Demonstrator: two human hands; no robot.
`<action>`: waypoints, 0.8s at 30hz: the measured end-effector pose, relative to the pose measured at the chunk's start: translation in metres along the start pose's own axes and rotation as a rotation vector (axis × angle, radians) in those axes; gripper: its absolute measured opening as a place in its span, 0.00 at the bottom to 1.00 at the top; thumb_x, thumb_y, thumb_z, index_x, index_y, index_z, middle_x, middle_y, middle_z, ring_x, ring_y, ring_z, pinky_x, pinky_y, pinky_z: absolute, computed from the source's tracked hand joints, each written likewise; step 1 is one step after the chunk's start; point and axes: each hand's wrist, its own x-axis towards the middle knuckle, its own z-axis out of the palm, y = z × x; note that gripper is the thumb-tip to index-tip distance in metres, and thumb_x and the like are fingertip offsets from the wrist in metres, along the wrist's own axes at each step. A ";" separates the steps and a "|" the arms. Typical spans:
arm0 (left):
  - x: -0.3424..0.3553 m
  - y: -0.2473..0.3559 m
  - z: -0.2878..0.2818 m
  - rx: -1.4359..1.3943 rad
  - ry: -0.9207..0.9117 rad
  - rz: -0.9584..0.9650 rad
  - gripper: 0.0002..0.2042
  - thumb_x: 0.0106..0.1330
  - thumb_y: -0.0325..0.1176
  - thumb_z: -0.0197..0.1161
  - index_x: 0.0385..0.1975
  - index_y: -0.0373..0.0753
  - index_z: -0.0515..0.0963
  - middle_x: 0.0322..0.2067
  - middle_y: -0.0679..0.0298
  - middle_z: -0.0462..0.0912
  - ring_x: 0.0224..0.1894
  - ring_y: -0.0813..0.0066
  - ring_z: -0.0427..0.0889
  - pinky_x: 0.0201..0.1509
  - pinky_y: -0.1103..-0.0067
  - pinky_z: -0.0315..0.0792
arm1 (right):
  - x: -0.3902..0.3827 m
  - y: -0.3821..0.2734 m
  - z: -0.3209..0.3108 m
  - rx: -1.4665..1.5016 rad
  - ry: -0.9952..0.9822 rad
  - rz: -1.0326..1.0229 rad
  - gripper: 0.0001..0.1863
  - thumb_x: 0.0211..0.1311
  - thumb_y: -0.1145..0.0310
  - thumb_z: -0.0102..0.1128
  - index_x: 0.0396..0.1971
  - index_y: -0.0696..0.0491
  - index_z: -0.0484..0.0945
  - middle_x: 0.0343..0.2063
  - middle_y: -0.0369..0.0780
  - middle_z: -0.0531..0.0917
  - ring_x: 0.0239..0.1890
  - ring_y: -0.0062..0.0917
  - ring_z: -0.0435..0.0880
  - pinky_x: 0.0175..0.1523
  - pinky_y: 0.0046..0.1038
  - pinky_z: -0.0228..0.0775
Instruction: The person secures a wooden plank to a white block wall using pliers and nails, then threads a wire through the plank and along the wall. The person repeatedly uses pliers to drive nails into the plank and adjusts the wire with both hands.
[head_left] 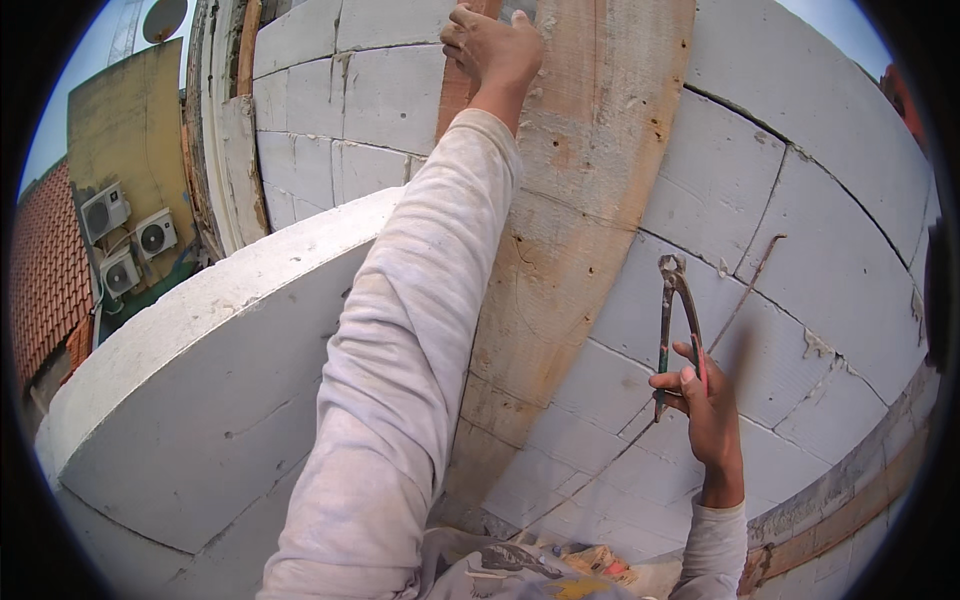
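Observation:
My left arm reaches up, and my left hand [495, 55] is at the top of a wide, stained wooden board [565, 240] set upright against the block wall. Its fingers are curled at a reddish wood strip [457, 95] beside the board; what they grip, if anything, is hidden. Lower right, my right hand [708, 410] is wrapped round the handles of a pair of end-cutting pincers [673, 300]. The pincers' head points up and the handles stand somewhat apart. A thin bent metal rod [750, 285] runs slantwise behind the pincers; whether my fingers touch it I cannot tell.
Pale blocks form the wall [710, 170] behind. A low block wall with a thick white top edge [220, 270] curves along the left. Beyond it are a yellowish building [125, 130], air-conditioner units [155, 235] and a tiled roof [50, 260]. A ledge [840, 510] lies lower right.

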 end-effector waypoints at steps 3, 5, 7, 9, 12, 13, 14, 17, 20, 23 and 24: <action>0.034 0.011 0.003 0.125 -0.149 -0.157 0.43 0.63 0.49 0.73 0.65 0.22 0.60 0.63 0.35 0.67 0.70 0.41 0.65 0.75 0.59 0.62 | -0.011 -0.004 -0.015 -0.045 0.089 -0.115 0.25 0.81 0.58 0.49 0.66 0.62 0.70 0.31 0.36 0.82 0.40 0.20 0.84 0.48 0.28 0.78; 0.065 -0.029 0.018 0.163 -0.252 -0.112 0.47 0.58 0.54 0.77 0.65 0.23 0.62 0.62 0.37 0.70 0.70 0.43 0.68 0.73 0.62 0.66 | -0.003 -0.014 -0.017 -0.106 0.177 -0.217 0.27 0.82 0.56 0.46 0.66 0.62 0.69 0.32 0.35 0.81 0.34 0.18 0.79 0.41 0.25 0.76; 0.084 -0.049 0.004 0.240 -0.259 -0.065 0.44 0.55 0.57 0.78 0.60 0.24 0.72 0.60 0.40 0.76 0.63 0.46 0.77 0.68 0.66 0.73 | 0.015 -0.025 -0.018 -0.192 0.222 -0.349 0.27 0.82 0.55 0.45 0.67 0.61 0.69 0.30 0.33 0.77 0.29 0.16 0.72 0.35 0.22 0.71; 0.074 -0.042 -0.001 0.256 -0.297 -0.072 0.40 0.56 0.57 0.78 0.56 0.25 0.77 0.60 0.40 0.77 0.61 0.46 0.79 0.65 0.65 0.75 | 0.035 -0.043 -0.034 -0.342 0.276 -0.494 0.27 0.82 0.54 0.47 0.68 0.59 0.69 0.27 0.29 0.70 0.27 0.13 0.64 0.31 0.19 0.62; 0.075 -0.036 -0.006 0.310 -0.468 -0.127 0.38 0.57 0.57 0.76 0.55 0.27 0.79 0.59 0.41 0.78 0.57 0.46 0.82 0.63 0.66 0.77 | 0.079 -0.086 -0.028 -0.496 0.393 -0.636 0.24 0.82 0.54 0.48 0.64 0.57 0.73 0.29 0.29 0.66 0.28 0.13 0.62 0.34 0.19 0.58; 0.075 -0.033 -0.010 0.330 -0.474 -0.133 0.38 0.57 0.57 0.76 0.56 0.27 0.79 0.59 0.40 0.78 0.59 0.46 0.81 0.63 0.65 0.76 | 0.093 -0.097 -0.026 -0.464 0.382 -0.610 0.21 0.83 0.56 0.48 0.60 0.57 0.75 0.31 0.32 0.68 0.30 0.15 0.63 0.37 0.22 0.62; 0.071 -0.025 -0.010 0.334 -0.488 -0.138 0.38 0.58 0.57 0.76 0.57 0.27 0.78 0.59 0.40 0.77 0.61 0.46 0.80 0.64 0.64 0.75 | 0.105 -0.110 -0.025 -0.511 0.403 -0.667 0.21 0.83 0.55 0.47 0.60 0.57 0.75 0.31 0.33 0.69 0.30 0.16 0.64 0.38 0.23 0.63; 0.084 -0.039 0.000 0.388 -0.421 -0.029 0.38 0.59 0.56 0.75 0.57 0.27 0.77 0.60 0.40 0.77 0.65 0.45 0.75 0.65 0.62 0.74 | 0.141 -0.147 -0.019 -0.627 0.422 -0.783 0.23 0.83 0.53 0.45 0.59 0.58 0.75 0.31 0.36 0.72 0.32 0.20 0.68 0.43 0.27 0.67; 0.104 -0.057 0.018 0.545 -0.181 0.253 0.33 0.61 0.58 0.71 0.48 0.26 0.81 0.48 0.45 0.85 0.57 0.48 0.82 0.60 0.64 0.77 | 0.175 -0.179 -0.016 -0.698 0.414 -0.821 0.24 0.83 0.52 0.44 0.58 0.58 0.75 0.31 0.41 0.77 0.36 0.26 0.74 0.48 0.32 0.71; 0.130 -0.044 0.028 0.584 -0.101 0.401 0.29 0.62 0.54 0.71 0.45 0.27 0.82 0.45 0.47 0.86 0.55 0.50 0.84 0.58 0.64 0.78 | 0.215 -0.203 -0.012 -0.720 0.438 -0.953 0.23 0.83 0.52 0.43 0.57 0.57 0.75 0.34 0.44 0.81 0.40 0.31 0.79 0.53 0.36 0.72; 0.138 -0.033 0.030 0.554 -0.133 0.424 0.29 0.62 0.54 0.71 0.45 0.27 0.82 0.45 0.47 0.86 0.55 0.51 0.84 0.58 0.64 0.78 | 0.223 -0.212 -0.014 -0.741 0.429 -0.971 0.23 0.83 0.52 0.42 0.57 0.56 0.75 0.36 0.45 0.83 0.42 0.32 0.80 0.54 0.38 0.72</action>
